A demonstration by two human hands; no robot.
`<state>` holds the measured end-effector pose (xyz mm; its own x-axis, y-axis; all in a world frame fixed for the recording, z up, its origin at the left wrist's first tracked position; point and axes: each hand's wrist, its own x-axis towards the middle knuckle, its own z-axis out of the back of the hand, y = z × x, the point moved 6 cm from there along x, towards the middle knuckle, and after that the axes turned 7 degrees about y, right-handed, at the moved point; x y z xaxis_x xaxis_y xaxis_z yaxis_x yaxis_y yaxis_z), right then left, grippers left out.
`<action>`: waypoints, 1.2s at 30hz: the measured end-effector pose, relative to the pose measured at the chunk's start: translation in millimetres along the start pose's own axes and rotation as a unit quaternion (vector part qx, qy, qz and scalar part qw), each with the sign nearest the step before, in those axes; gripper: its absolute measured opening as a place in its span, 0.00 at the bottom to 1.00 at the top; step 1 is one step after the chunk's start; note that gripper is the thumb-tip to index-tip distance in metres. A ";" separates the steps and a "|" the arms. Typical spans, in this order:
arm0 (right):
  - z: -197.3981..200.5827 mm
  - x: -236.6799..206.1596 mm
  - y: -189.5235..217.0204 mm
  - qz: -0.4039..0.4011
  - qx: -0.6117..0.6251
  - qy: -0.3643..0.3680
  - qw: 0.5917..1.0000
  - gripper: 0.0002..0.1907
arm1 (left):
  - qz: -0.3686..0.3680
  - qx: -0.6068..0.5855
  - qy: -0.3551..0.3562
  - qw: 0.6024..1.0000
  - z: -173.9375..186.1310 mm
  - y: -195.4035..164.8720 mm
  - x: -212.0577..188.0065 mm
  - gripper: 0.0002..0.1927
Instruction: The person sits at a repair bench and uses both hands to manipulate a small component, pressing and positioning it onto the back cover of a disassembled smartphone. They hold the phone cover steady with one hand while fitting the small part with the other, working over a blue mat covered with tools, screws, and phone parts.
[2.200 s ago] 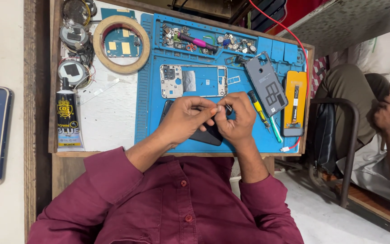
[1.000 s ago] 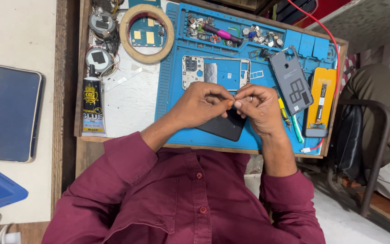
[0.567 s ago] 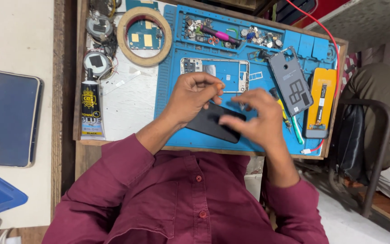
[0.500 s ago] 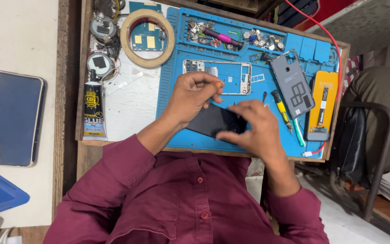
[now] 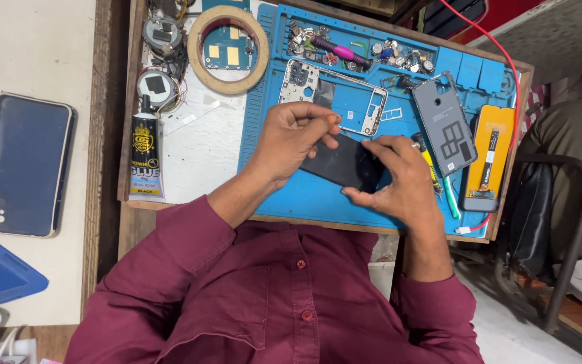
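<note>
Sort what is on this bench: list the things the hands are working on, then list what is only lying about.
In hand:
- black phone panel, gripped by right hand
- left hand, fingers pinched just above the panel
- blue work mat under it

Lying about:
- silver phone frame
- grey back cover
- orange screen part
- tape ring
- glue tube
- dark phone on the side table

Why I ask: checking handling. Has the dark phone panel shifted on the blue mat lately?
Yes. The dark phone panel now lies farther from the blue mat near edge, closer to the metal frame.
</note>
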<state>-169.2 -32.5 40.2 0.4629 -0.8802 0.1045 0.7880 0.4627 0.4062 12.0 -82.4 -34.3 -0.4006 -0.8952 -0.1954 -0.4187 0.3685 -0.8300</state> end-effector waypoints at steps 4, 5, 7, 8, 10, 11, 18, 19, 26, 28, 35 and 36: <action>5.5 -0.1 -3.6 0.019 0.031 -0.025 0.999 0.37 | -0.003 -0.010 0.003 1.000 -1.3 2.5 0.6 0.09; 6.9 -0.8 -3.4 0.020 0.057 -0.046 0.997 0.32 | -0.003 -0.014 0.002 1.000 -1.4 4.4 0.6 0.09; 7.0 -0.5 -3.8 0.005 0.140 -0.095 0.986 0.19 | 0.000 -0.012 0.001 1.000 -0.8 8.4 0.0 0.09; 4.7 0.7 -4.8 -0.012 0.196 -0.121 0.973 0.13 | 0.003 -0.011 0.002 1.000 -1.1 11.1 -0.6 0.09; -4.4 5.8 -6.3 -0.044 0.294 -0.156 0.942 0.08 | -0.007 -0.008 0.008 1.000 -2.2 14.0 -0.9 0.09; -10.9 9.7 -7.0 -0.058 0.337 -0.162 0.926 0.08 | -0.013 -0.006 0.011 1.000 -2.8 14.9 -1.0 0.09; -38.9 25.2 -17.8 -0.076 0.453 -0.189 0.868 0.13 | -0.031 -0.042 0.031 0.998 -9.8 19.9 0.7 0.09; -41.0 24.7 -20.0 -0.076 0.454 -0.188 0.867 0.11 | -0.030 -0.040 0.029 0.998 -9.8 20.7 1.0 0.09; -53.3 19.7 -21.8 -0.056 0.496 -0.177 0.849 0.08 | -0.030 -0.027 0.026 0.999 -8.7 23.9 -0.4 0.10; -53.9 18.6 -21.0 -0.063 0.505 -0.177 0.842 0.10 | -0.026 -0.024 0.024 0.999 -9.2 23.5 -0.6 0.10; -53.8 19.1 -20.8 -0.059 0.511 -0.169 0.841 0.09 | -0.017 -0.016 0.020 1.000 -7.8 23.9 -0.1 0.10; -54.9 19.3 -22.1 -0.060 0.516 -0.169 0.838 0.09 | -0.032 -0.024 0.026 0.999 -8.4 23.4 0.4 0.10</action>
<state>-155.5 -53.9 -16.6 0.1270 -0.9742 0.1864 -0.0309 0.1839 0.9825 -4.8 -72.0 -49.4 -0.4131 -0.9035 -0.1142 -0.4828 0.3235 -0.8138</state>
